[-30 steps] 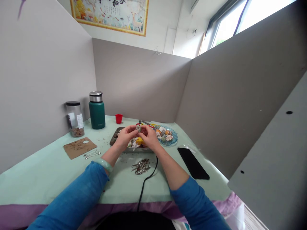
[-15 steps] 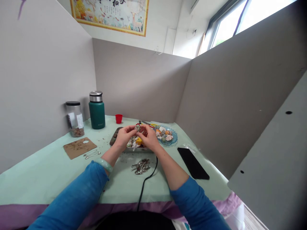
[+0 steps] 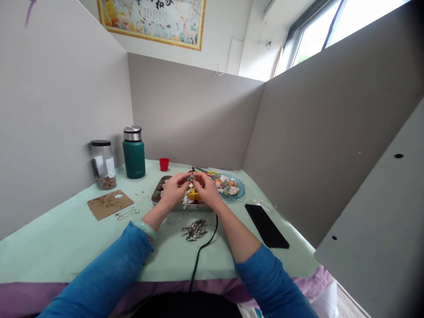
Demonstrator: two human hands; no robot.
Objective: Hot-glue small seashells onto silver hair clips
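Note:
My left hand [image 3: 174, 190] and my right hand [image 3: 206, 188] meet above a metal tray [image 3: 156, 195]. Both pinch one small grey-green ornament [image 3: 191, 178] between their fingertips. The tray holds several small pieces, among them a yellow one [image 3: 192, 194]. A pile of metal hair clips [image 3: 195, 229] lies on the green cloth just in front of the tray, between my forearms. A black cable [image 3: 202, 249] runs from the tray toward me.
A blue glass plate [image 3: 240, 190] of shells sits right of the tray, a black phone [image 3: 266, 225] nearer me. At the left stand a green flask [image 3: 134, 152], a jar [image 3: 104, 164], a red cup [image 3: 164, 164], a brown card [image 3: 110, 203] and wire pins [image 3: 127, 213]. Grey partitions close three sides.
Both hands have sunk slightly toward the tray with the small piece still pinched between them. Nothing else has moved.

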